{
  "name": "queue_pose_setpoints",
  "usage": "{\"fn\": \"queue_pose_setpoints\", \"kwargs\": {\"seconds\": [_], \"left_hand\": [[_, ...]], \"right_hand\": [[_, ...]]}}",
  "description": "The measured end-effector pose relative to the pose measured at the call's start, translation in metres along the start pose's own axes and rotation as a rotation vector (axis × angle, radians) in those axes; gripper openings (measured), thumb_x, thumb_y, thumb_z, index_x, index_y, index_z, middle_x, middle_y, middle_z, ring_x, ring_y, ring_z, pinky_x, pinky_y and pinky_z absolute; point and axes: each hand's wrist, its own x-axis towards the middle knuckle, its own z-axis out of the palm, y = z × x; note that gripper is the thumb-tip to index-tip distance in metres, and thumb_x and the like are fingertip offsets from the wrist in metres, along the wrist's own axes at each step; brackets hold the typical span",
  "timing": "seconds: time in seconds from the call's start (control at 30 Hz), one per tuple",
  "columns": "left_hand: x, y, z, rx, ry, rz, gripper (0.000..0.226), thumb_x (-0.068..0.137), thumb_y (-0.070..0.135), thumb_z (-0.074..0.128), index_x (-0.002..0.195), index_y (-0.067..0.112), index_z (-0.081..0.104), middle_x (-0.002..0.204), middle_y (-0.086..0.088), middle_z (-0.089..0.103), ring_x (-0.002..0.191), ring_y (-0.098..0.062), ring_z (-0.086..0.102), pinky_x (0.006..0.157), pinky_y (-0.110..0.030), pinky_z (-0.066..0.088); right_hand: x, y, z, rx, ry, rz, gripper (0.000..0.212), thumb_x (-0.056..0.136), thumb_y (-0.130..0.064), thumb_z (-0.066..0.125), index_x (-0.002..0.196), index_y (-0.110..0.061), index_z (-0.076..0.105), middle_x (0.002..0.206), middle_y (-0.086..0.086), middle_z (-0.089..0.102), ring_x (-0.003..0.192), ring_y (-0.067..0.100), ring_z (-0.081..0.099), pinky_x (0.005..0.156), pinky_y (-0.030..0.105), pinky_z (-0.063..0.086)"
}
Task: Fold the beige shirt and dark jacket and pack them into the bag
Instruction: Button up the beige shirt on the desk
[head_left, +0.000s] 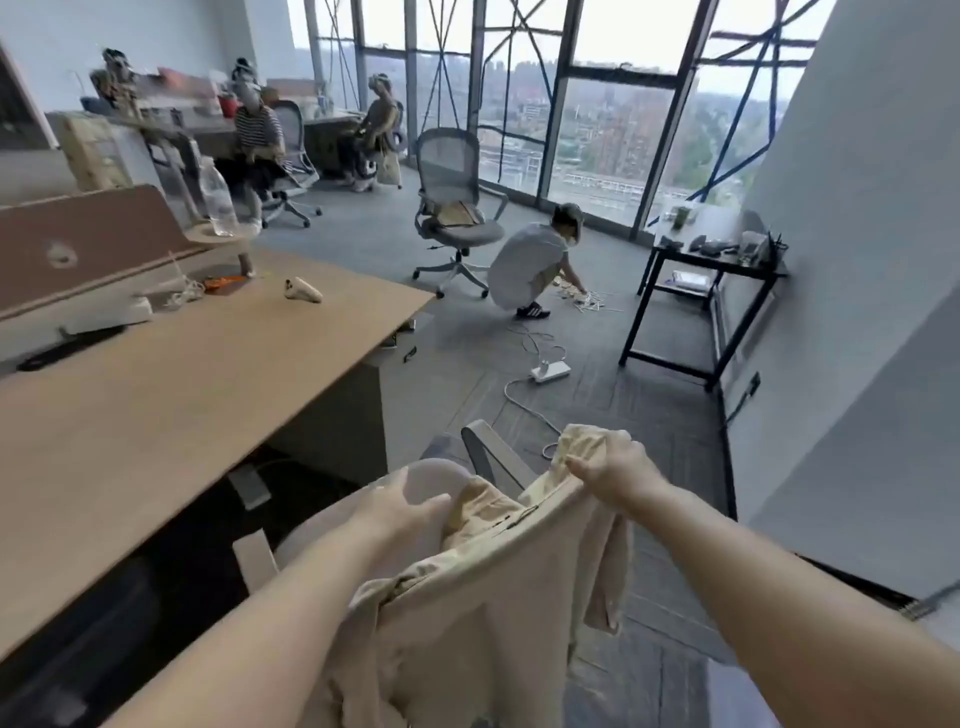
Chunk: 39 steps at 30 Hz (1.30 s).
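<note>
The beige shirt (483, 613) hangs in front of me, held up over a grey office chair (488, 457). My right hand (610, 470) is shut on its upper edge at the right, with a bunch of cloth sticking up above the fingers. My left hand (400, 506) grips the shirt's upper edge at the left, near the collar. The cloth droops down between my forearms, and a sleeve (605, 571) dangles under my right wrist. I see neither a dark jacket nor a bag.
A long wooden desk (171, 405) runs along my left, with a water bottle (217, 197) and small items at its far end. A person crouches on the floor (530, 265) ahead beside a swivel chair (454, 208). A power strip (549, 371) and cables lie on the carpet. A black side table (706, 291) stands at the right wall.
</note>
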Motion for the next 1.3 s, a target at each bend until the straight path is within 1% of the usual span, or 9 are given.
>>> {"fn": "queue_pose_setpoints", "kwargs": {"seconds": [0.1, 0.2, 0.33, 0.43, 0.53, 0.77, 0.93, 1.03, 1.3], "left_hand": [[0.019, 0.002, 0.047, 0.079, -0.265, -0.065, 0.115, 0.059, 0.085, 0.053, 0.153, 0.033, 0.009, 0.157, 0.005, 0.026, 0.14, -0.021, 0.031, 0.113, -0.037, 0.03], [0.023, 0.004, 0.066, 0.173, -0.443, -0.127, 0.088, 0.066, 0.085, 0.042, 0.133, 0.03, 0.054, 0.136, 0.008, 0.055, 0.122, -0.016, 0.052, 0.107, -0.032, 0.036], [0.026, 0.013, 0.078, 0.14, -0.181, -0.04, 0.044, 0.079, 0.066, 0.056, 0.08, 0.023, 0.065, 0.088, 0.006, 0.067, 0.092, -0.018, 0.062, 0.075, -0.026, 0.044], [0.015, 0.031, 0.079, 0.076, 0.048, 0.022, 0.033, 0.082, 0.053, 0.063, 0.068, 0.025, 0.053, 0.072, 0.013, 0.058, 0.079, -0.015, 0.056, 0.06, -0.024, 0.037], [-0.001, 0.047, 0.067, -0.057, 0.214, 0.092, 0.024, 0.085, 0.043, 0.064, 0.07, 0.027, 0.054, 0.07, 0.014, 0.06, 0.078, -0.014, 0.058, 0.061, -0.025, 0.038], [-0.047, 0.101, 0.035, -0.361, 0.04, 0.33, 0.042, 0.066, 0.042, 0.062, 0.099, 0.017, 0.067, 0.083, 0.007, 0.067, 0.081, -0.01, 0.062, 0.082, -0.031, 0.051], [-0.081, 0.146, 0.016, -0.432, -0.201, 0.519, 0.026, 0.074, 0.012, 0.058, 0.093, -0.005, 0.057, 0.081, -0.011, 0.053, 0.077, -0.018, 0.051, 0.071, -0.023, 0.042], [-0.102, 0.167, -0.015, -0.445, -0.32, 0.523, 0.028, 0.077, -0.014, 0.05, 0.085, 0.006, 0.068, 0.076, -0.004, 0.064, 0.068, -0.011, 0.062, 0.066, -0.019, 0.053], [-0.121, 0.208, -0.053, 0.004, 0.153, 0.749, 0.079, 0.08, 0.012, 0.074, 0.145, 0.023, 0.031, 0.131, 0.005, 0.045, 0.112, -0.016, 0.051, 0.093, -0.028, 0.046]], "right_hand": [[0.025, 0.008, 0.021, 0.163, -0.047, 0.043, 0.059, 0.086, -0.022, 0.06, 0.139, -0.005, 0.039, 0.142, 0.021, 0.038, 0.128, 0.037, 0.041, 0.094, 0.035, 0.041], [0.037, 0.016, 0.026, 0.256, 0.017, 0.078, 0.041, 0.087, -0.008, 0.053, 0.127, -0.001, 0.051, 0.121, 0.022, 0.051, 0.116, 0.036, 0.05, 0.074, 0.029, 0.038], [0.039, 0.022, 0.019, 0.195, 0.028, 0.003, 0.031, 0.083, -0.002, 0.042, 0.108, -0.002, 0.061, 0.075, 0.011, 0.042, 0.115, 0.039, 0.046, 0.092, 0.038, 0.046], [0.035, 0.012, 0.014, 0.089, 0.175, -0.072, 0.023, 0.083, -0.005, 0.041, 0.092, -0.014, 0.06, 0.115, 0.022, 0.051, 0.116, 0.04, 0.045, 0.102, 0.044, 0.038], [0.029, -0.001, 0.01, -0.012, 0.305, -0.248, 0.037, 0.085, -0.009, 0.032, 0.11, -0.011, 0.059, 0.12, 0.016, 0.053, 0.114, 0.035, 0.047, 0.096, 0.041, 0.036], [0.002, -0.064, -0.023, 0.317, -0.34, -0.079, 0.047, 0.089, -0.051, 0.051, 0.08, -0.006, 0.06, 0.087, 0.013, 0.067, 0.084, 0.03, 0.067, 0.078, 0.037, 0.053], [-0.017, -0.073, -0.071, 0.441, -0.313, -0.06, 0.023, 0.077, 0.003, 0.054, 0.056, -0.006, 0.052, 0.048, 0.008, 0.049, 0.046, 0.021, 0.053, 0.049, 0.027, 0.046], [-0.023, -0.061, -0.115, 0.579, -0.22, -0.081, 0.016, 0.075, 0.008, 0.051, 0.065, -0.003, 0.057, 0.064, 0.012, 0.058, 0.056, 0.02, 0.058, 0.055, 0.027, 0.047], [-0.12, -0.07, -0.225, 0.969, -0.221, -0.282, 0.02, 0.066, 0.003, 0.042, 0.08, 0.001, 0.057, 0.062, 0.015, 0.06, 0.05, 0.019, 0.058, 0.052, 0.019, 0.049]]}}
